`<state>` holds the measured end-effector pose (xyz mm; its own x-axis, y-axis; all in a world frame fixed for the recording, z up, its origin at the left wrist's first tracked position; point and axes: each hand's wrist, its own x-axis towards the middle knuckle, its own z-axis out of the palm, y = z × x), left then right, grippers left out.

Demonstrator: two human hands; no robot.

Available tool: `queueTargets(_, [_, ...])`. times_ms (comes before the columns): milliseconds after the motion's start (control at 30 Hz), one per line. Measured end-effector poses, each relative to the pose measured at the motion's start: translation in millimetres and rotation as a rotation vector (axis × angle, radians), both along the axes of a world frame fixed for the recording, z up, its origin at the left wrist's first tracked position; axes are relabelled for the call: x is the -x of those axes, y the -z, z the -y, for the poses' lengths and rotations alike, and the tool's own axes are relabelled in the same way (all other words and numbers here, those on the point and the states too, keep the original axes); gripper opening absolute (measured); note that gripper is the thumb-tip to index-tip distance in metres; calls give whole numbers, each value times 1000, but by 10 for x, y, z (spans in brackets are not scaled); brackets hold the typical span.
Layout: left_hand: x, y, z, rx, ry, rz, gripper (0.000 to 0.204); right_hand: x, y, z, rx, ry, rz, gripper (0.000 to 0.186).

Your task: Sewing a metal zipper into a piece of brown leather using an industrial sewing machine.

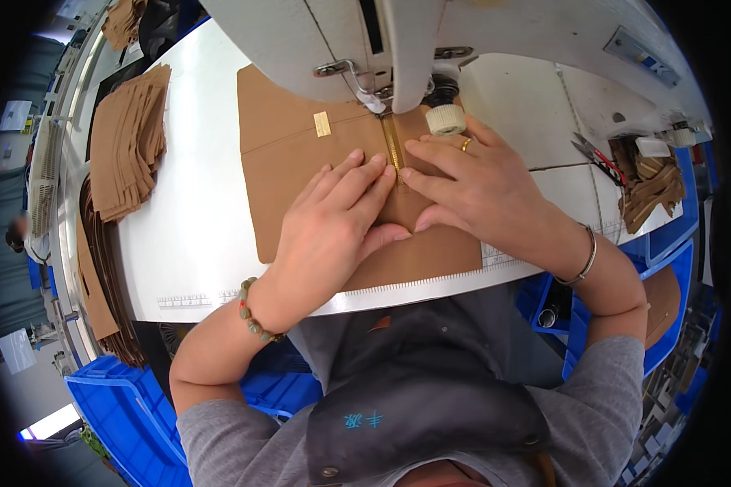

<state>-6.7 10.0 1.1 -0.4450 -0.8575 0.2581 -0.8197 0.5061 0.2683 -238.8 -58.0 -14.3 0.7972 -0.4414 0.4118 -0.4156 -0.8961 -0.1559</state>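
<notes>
A brown panel (276,203) lies flat on the white table under the sewing machine's head (321,36). A gold-toothed zipper (393,146) runs down the panel from the presser foot (379,104). My left hand (326,213) presses flat on the panel left of the zipper, its fingertips at the zipper's edge. On the other side, my right hand (489,180) rests with fingers stretched out, two fingertips close to the zipper. Both thumbs point inward near the zipper's lower end. A small gold label (322,124) sits on the panel's upper part. The needle tip cannot be made out.
Stacked brown pieces (130,142) lie at the table's left, with more (97,280) hanging beside its edge. Red-handled snips (599,158) and brown scraps (654,191) are at right. A ruler strip (430,278) follows the front edge. Blue bins (126,414) stand below.
</notes>
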Motion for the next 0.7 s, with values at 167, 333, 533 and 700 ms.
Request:
queueTargets(167, [-39, 24, 158, 24, -17, 23, 63, -57, 49, 99, -6, 74, -53, 51])
queueTargets(333, [-88, 72, 291, 55, -40, 51, 61, -115, 75, 208, 14, 104, -44, 52])
queueTargets(533, [-117, 120, 370, 87, -42, 45, 56, -128, 68, 264, 1, 124, 5, 51])
queueTargets(700, [-76, 125, 219, 44, -57, -15, 63, -109, 52, 197, 35, 99, -31, 48])
